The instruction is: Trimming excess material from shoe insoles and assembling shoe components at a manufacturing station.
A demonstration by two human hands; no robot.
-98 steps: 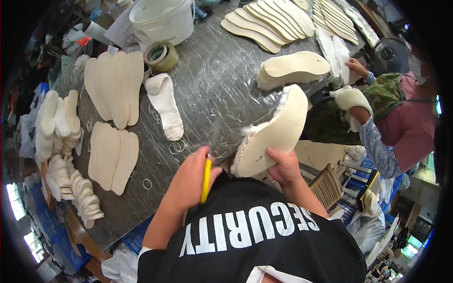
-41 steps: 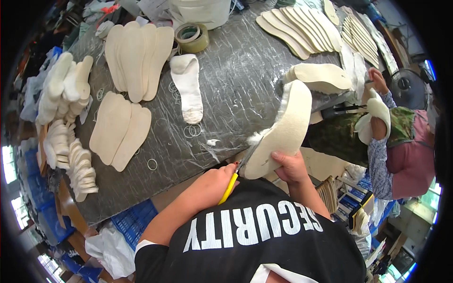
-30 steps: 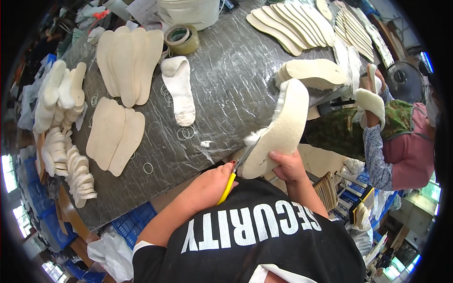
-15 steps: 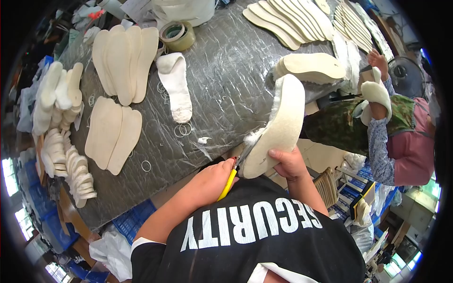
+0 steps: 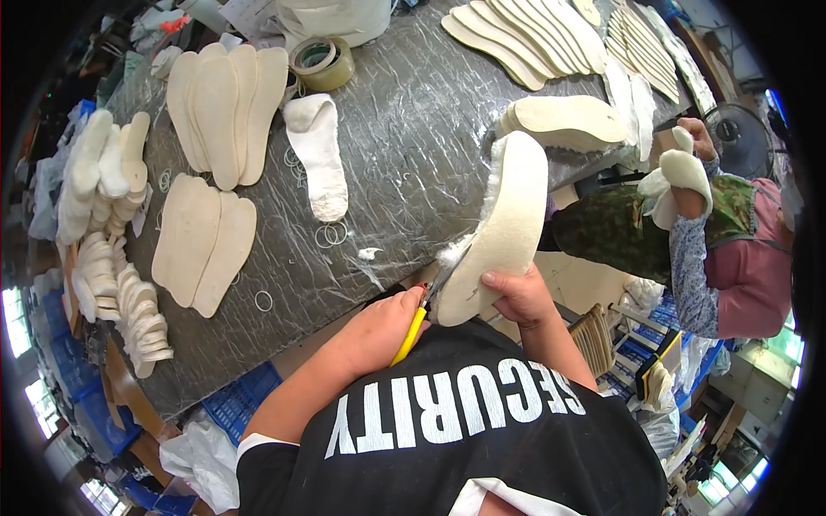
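Note:
In my right hand [image 5: 525, 297] I grip a cream, fleece-edged insole [image 5: 508, 228] by its lower end, thumb on the pale flat face. The insole stands tilted in front of my chest, its far end toward the table, with white fluff along its left edge. My left hand [image 5: 387, 325] is closed around yellow-handled scissors [image 5: 409, 337]. Their dark metal part meets the insole's lower left edge; the blades are mostly hidden. A tuft of white fluff [image 5: 368, 254] lies on the table near its front edge.
A plastic-covered dark table [image 5: 404, 172] carries fanned insoles [image 5: 228, 112], a single fleece insole [image 5: 317, 155], tape rolls [image 5: 323, 64] and rubber bands [image 5: 330, 234]. Insole stacks [image 5: 564, 120] stand at the right. A co-worker [image 5: 748, 258] holds fleece pieces on the far right.
The held insole has shifted slightly left and turned a little more upright. Both my hands stay in nearly the same place. The co-worker's far hand has moved to the fleece pieces.

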